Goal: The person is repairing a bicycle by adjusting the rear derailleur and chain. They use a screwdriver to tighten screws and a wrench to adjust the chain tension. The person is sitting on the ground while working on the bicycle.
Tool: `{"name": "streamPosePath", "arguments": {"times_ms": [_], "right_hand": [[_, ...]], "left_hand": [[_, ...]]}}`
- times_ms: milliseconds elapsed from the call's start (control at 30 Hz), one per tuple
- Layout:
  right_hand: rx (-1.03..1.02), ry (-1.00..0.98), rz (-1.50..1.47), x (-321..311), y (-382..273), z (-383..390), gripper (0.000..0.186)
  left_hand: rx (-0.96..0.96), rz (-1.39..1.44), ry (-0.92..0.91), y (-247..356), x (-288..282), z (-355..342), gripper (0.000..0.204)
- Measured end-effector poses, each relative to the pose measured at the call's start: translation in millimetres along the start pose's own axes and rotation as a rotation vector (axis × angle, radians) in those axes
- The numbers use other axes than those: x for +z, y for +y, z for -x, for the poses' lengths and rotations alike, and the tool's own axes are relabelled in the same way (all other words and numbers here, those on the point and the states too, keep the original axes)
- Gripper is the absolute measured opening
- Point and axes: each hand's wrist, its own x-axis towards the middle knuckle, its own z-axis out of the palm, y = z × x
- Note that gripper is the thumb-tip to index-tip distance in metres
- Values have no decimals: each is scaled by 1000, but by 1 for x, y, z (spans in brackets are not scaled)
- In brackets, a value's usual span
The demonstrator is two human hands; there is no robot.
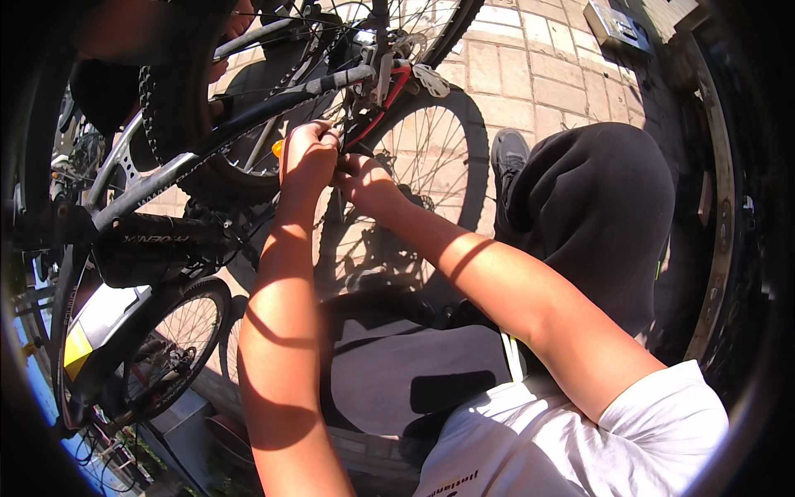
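Mostly, the hands point(310, 157) hide what they touch on the bicycle point(341, 80).

A silvery box point(611, 26) (boxy, partly sunlit) sits on the pale brick paving point(503, 73), upper right.

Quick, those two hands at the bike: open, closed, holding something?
Left hand: fingers bent near the bicycle frame; whether it holds anything can't be told.
Right hand: fingers bent close beside the left; its grip can't be told.
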Motion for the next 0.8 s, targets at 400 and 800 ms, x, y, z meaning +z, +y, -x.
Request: {"name": "streamPosePath", "arguments": {"times_ms": [400,800], "right_hand": [[244,-395,607,-72,-116,-9,28],[-63,-491,1225,-71,-120,-8,20]], "left_hand": [[-560,885,-185,5,3,-16,12],[-287,749,-71,23,-31,32,14]]}}
